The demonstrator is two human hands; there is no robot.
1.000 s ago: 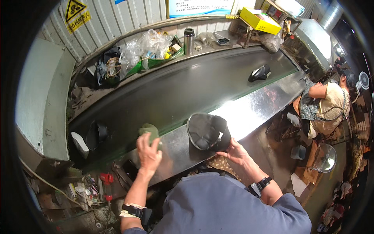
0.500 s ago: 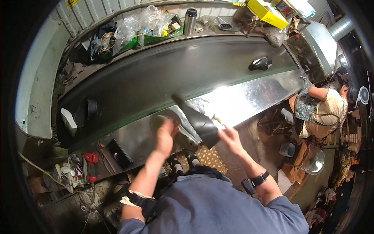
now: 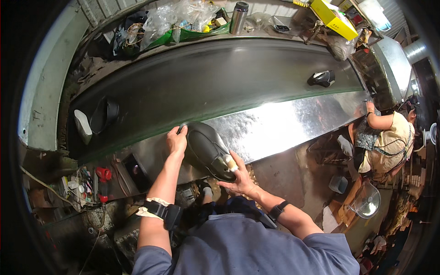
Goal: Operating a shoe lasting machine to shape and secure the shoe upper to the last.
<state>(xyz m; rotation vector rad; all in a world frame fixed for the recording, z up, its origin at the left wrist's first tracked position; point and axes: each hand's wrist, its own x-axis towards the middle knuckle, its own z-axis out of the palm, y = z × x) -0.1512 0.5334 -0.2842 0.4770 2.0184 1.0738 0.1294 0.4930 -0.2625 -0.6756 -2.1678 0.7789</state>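
Observation:
A dark shoe upper (image 3: 204, 144), apparently over a shoe last, lies across the metal bench edge in front of me. My left hand (image 3: 176, 140) grips its far end, fingers bent around the tip. At the near end my right hand (image 3: 242, 176) cups the heel from the right, thumb up along the side. Between that thumb and the upper shows a small pale and tan piece (image 3: 230, 162); I cannot tell what it is. The last itself is hidden under the dark material.
On the bench stand a dark shoe part (image 3: 104, 114) and a pale sole-shaped piece (image 3: 83, 126) at left, and a black shoe (image 3: 321, 79) at far right. A red tool (image 3: 104, 174) and dark tray (image 3: 136, 172) lie near left. Another person (image 3: 389, 137) works at right.
The loose dark sheet-like upper and the bare-looking last have come together into one shoe shape. My left hand has moved to its far tip, my right hand in to its heel.

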